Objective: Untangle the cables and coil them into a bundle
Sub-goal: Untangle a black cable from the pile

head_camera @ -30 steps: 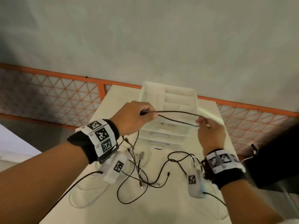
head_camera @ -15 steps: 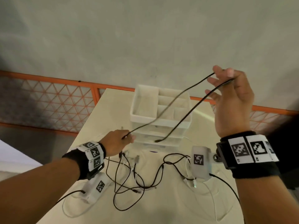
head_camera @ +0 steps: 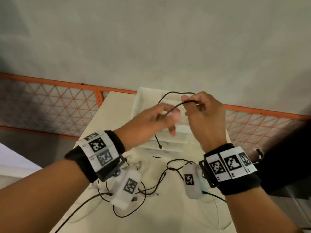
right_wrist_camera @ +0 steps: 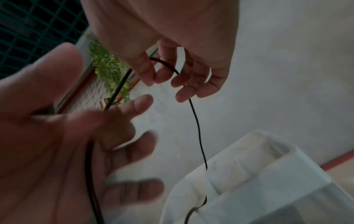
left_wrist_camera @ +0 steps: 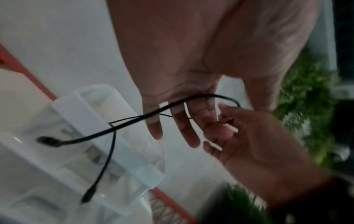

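In the head view the left hand is smeared by motion, so its fingertips' hold on the black cable cannot be read. Both wrist cameras hide parts of the cable tangle on the table (toward 6 o'clock). The white organizer runs off the right wrist view's 5 o'clock corner.

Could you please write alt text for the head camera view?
Two hands, left hand and right hand, hold a thin black cable in a loop above a white plastic organiser box. More tangled black cables lie on the cream table below.
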